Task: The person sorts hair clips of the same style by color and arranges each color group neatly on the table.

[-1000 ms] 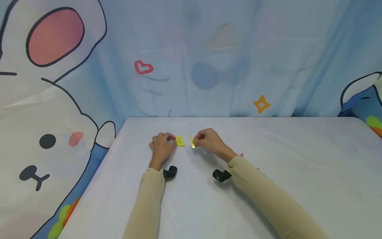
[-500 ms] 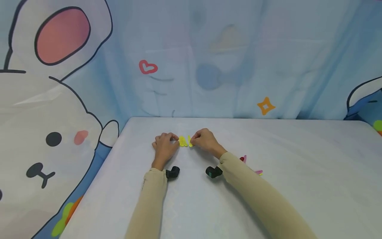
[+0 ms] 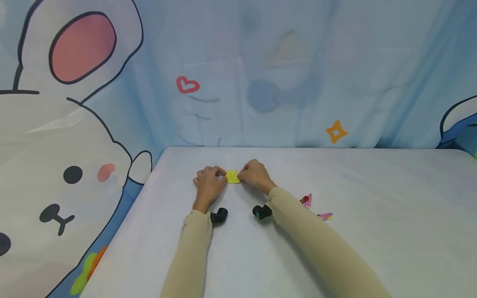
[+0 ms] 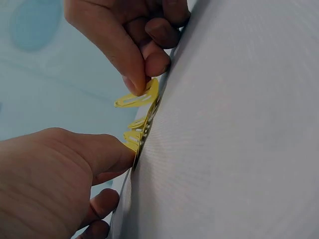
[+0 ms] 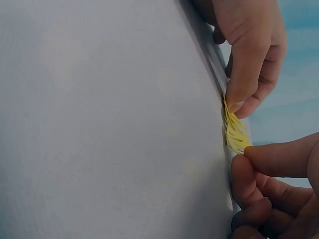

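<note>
Several yellow snap hair clips [image 3: 232, 177] lie side by side in a short row near the back of the white table. At the row's left end, my left hand [image 3: 209, 185] pinches the outermost clip between thumb and index finger; the fingers partly cover it. My right hand [image 3: 257, 176] holds another yellow hair clip [image 4: 133, 102] by thumb and fingertip at the row's right end. The left wrist view shows this clip slightly tilted beside the others. From the right wrist, the clips [image 5: 237, 130] appear bunched closely between both hands.
Pink hair clips [image 3: 326, 216] lie on the white table [image 3: 372, 248] beside the right forearm, which partly hides them; a bit of yellow shows there. A printed blue curtain [image 3: 231, 62] hangs behind the table's back edge.
My right hand has moved left with its yellow hair clip, closing the gap to the row. The left hand keeps its place at the row's end. More of the pink clips shows.
</note>
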`<state>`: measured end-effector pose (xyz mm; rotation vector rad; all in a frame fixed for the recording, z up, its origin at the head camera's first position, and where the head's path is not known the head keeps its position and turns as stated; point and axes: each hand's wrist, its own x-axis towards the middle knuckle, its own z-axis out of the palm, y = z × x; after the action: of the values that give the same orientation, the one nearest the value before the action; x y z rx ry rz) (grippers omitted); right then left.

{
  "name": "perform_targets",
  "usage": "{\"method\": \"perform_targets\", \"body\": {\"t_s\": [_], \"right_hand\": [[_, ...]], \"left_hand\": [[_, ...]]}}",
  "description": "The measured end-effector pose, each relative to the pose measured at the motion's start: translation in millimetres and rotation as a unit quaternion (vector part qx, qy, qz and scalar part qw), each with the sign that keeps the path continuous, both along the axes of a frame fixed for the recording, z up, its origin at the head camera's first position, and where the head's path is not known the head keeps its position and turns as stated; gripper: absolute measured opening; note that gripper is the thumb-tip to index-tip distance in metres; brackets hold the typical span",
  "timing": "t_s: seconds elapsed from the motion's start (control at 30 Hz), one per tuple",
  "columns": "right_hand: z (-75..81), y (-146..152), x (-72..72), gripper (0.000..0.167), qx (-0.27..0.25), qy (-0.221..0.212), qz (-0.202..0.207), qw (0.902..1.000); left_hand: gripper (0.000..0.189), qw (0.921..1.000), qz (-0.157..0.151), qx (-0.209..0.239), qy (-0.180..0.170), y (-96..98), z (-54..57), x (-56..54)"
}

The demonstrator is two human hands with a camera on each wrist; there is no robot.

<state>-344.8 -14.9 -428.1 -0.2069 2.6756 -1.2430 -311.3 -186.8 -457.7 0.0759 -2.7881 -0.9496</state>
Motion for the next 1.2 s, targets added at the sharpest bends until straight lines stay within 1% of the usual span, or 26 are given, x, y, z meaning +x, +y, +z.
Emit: {"method": "perform_targets", "body": {"t_s": [0.2,0.27,0.43,0.67,0.8,0.9,1.0,1.1,1.2], "right_hand": [[1.6,-2.1,-3.0,0.018,0.04,0.009,-0.002,0.9992],[-0.2,-2.3,-2.9,0.018,0.052,0.014,-0.006,0.9985],[-2.4,-3.2,-2.6,0.019,0.065,0.021,-0.011,0.9976],[-5.7,-4.6,-2.7,0.018,0.067,0.028,-0.015,0.9972],[-3.9,-1.0,-3.6,0.017,0.054,0.031,-0.01,0.998],[-2.6,4.1,-4.7,0.018,0.033,0.028,0.0,0.9991],[-0.3,10.7,-3.8,0.021,-0.002,0.013,0.009,0.9999],[3.8,17.8,0.2,0.023,-0.046,-0.008,0.011,0.9989],[7.7,24.4,6.5,0.024,-0.084,-0.014,0.018,0.9962]], "left_hand": [[0.014,1.0,0.001,-0.006,0.003,-0.1,1.0,-1.9],[0.014,1.0,-0.001,-0.005,0.004,0.9,-0.8,-2.3],[0.014,1.0,0.002,-0.005,0.007,1.2,-2.6,-3.5],[0.014,1.0,0.001,-0.005,0.005,0.2,-3.5,-4.7],[0.014,1.0,0.0,-0.004,0.007,1.8,-2.5,-6.3],[0.014,0.9999,0.0,-0.003,0.011,3.1,-1.7,-7.6],[0.015,0.9999,-0.003,-0.006,0.008,4.0,-1.3,-7.4],[0.016,1.0,-0.004,-0.005,0.007,3.6,-1.0,-5.6],[0.014,0.9999,0.004,0.0,0.01,1.4,-1.5,-2.9]]}}
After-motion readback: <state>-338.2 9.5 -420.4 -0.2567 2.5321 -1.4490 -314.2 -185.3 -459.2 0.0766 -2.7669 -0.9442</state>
